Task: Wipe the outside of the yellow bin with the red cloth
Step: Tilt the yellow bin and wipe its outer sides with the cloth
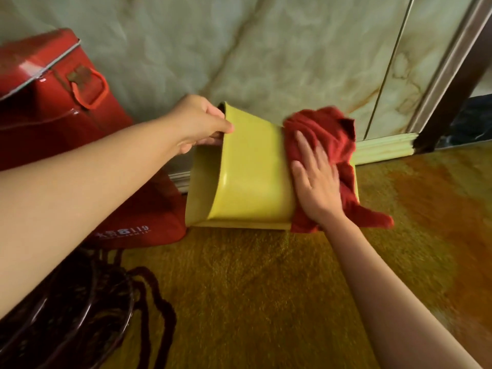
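Note:
The yellow bin (250,169) lies tipped on its side just above the floor, with its open mouth facing left. My left hand (198,123) grips the bin's rim at the upper left, thumb on the outside wall. The red cloth (330,137) is bunched over the bin's bottom end on the right. My right hand (314,179) lies flat on the cloth with fingers spread, pressing it against the bin's outer wall. Part of the cloth hangs down below my wrist.
A red metal box (48,83) with a handle stands at the left against the marble wall (239,49). Below it lies a red bag (143,225). A dark stool (66,310) is at the lower left. The floor (266,288) is glossy yellow-brown. A dark door frame (458,83) rises at the right.

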Action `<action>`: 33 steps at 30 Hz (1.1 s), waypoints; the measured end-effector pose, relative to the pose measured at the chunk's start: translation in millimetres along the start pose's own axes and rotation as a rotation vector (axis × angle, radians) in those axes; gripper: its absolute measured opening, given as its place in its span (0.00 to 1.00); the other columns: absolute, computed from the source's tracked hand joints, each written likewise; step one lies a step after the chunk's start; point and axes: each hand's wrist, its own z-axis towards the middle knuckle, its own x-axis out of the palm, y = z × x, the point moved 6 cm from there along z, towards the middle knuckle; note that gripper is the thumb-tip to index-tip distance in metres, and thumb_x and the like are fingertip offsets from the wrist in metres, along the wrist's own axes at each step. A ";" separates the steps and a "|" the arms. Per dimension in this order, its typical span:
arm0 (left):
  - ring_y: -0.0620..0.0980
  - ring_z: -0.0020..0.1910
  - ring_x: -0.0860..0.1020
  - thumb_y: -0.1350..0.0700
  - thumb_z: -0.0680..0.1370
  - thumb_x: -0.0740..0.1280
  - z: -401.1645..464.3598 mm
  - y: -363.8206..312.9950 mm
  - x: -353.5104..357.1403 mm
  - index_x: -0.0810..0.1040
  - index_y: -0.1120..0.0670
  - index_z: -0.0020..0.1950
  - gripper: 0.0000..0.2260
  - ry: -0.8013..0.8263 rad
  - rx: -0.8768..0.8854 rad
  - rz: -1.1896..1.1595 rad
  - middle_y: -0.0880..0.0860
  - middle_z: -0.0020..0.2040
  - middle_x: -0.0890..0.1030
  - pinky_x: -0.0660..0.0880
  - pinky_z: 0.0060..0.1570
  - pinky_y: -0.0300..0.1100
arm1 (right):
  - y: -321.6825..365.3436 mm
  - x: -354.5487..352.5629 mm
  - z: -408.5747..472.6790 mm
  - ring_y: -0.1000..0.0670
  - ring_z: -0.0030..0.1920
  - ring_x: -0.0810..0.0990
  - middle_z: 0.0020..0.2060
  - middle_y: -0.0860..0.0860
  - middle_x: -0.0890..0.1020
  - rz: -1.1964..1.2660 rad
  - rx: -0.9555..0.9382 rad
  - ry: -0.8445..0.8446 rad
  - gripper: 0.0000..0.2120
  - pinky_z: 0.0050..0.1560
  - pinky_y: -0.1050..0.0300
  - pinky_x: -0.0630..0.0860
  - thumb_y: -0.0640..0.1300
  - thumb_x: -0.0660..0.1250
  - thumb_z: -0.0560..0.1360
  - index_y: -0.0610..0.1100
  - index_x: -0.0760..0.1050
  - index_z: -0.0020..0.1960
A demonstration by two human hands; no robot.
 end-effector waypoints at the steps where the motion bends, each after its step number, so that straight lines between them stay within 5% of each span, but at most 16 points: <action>1: 0.46 0.39 0.78 0.66 0.71 0.67 -3.6 2.6 -0.5 0.72 0.67 0.58 0.16 0.027 0.004 -0.057 0.60 0.49 0.79 0.77 0.31 0.31 | -21.3 -2.6 0.8 0.52 0.76 0.49 0.76 0.50 0.55 0.007 0.102 0.007 0.24 0.74 0.44 0.48 0.54 0.47 0.78 0.59 0.49 0.74; 5: 0.42 0.52 0.79 0.65 0.68 0.69 -35.5 23.4 10.4 0.62 0.54 0.71 0.33 0.313 0.071 -0.165 0.53 0.64 0.75 0.77 0.45 0.33 | -42.1 2.5 10.2 0.50 0.76 0.50 0.76 0.49 0.56 0.056 0.242 0.014 0.27 0.73 0.41 0.48 0.59 0.44 0.74 0.62 0.50 0.73; 8: 0.39 0.45 0.81 0.66 0.65 0.73 -63.3 55.6 0.7 0.57 0.49 0.72 0.41 0.196 0.135 0.052 0.45 0.49 0.84 0.76 0.42 0.31 | -33.6 6.3 13.4 0.50 0.76 0.51 0.76 0.48 0.58 0.037 0.224 -0.013 0.27 0.72 0.41 0.48 0.59 0.45 0.73 0.62 0.51 0.73; 11: 0.37 0.37 0.81 0.66 0.66 0.72 -73.3 70.8 -10.4 0.60 0.50 0.71 0.37 0.076 0.145 0.064 0.37 0.35 0.84 0.76 0.36 0.30 | -20.4 16.1 13.6 0.50 0.76 0.52 0.76 0.49 0.58 0.000 0.186 -0.020 0.26 0.73 0.40 0.48 0.57 0.46 0.74 0.61 0.52 0.73; 19: 0.41 0.36 0.81 0.68 0.68 0.69 -63.7 50.8 -22.8 0.61 0.49 0.70 0.34 0.142 0.064 0.008 0.45 0.32 0.84 0.78 0.38 0.36 | -5.8 15.2 0.3 0.53 0.76 0.49 0.76 0.52 0.56 0.179 0.196 -0.036 0.28 0.72 0.39 0.44 0.53 0.43 0.73 0.63 0.52 0.72; 24: 0.41 0.33 0.80 0.67 0.71 0.66 -52.5 22.0 -26.9 0.62 0.52 0.70 0.31 0.170 0.030 0.012 0.52 0.41 0.81 0.77 0.35 0.34 | 26.1 16.4 -13.2 0.53 0.76 0.51 0.76 0.54 0.55 0.270 0.038 0.066 0.28 0.73 0.40 0.48 0.51 0.47 0.74 0.61 0.48 0.73; 27: 0.38 0.29 0.79 0.67 0.72 0.65 -42.5 8.8 -31.1 0.65 0.54 0.69 0.27 0.195 0.020 0.024 0.53 0.42 0.80 0.76 0.30 0.29 | 50.3 20.0 -26.7 0.54 0.75 0.52 0.75 0.57 0.56 0.226 -0.171 0.106 0.27 0.72 0.41 0.52 0.58 0.50 0.76 0.67 0.42 0.71; 31: 0.39 0.33 0.79 0.65 0.72 0.65 -25.0 -1.6 -23.6 0.66 0.53 0.68 0.25 0.233 -0.004 0.047 0.51 0.45 0.81 0.77 0.39 0.31 | 45.4 21.4 -21.9 0.52 0.76 0.44 0.76 0.56 0.56 0.107 -0.116 0.037 0.29 0.70 0.34 0.45 0.67 0.50 0.72 0.71 0.41 0.68; 33: 0.40 0.38 0.78 0.65 0.73 0.65 -15.6 -9.8 -13.0 0.67 0.55 0.67 0.24 0.213 0.034 0.023 0.52 0.53 0.79 0.76 0.41 0.32 | 39.0 17.1 -10.5 0.49 0.76 0.49 0.75 0.52 0.59 0.125 -0.078 -0.015 0.32 0.72 0.34 0.51 0.69 0.51 0.71 0.68 0.43 0.71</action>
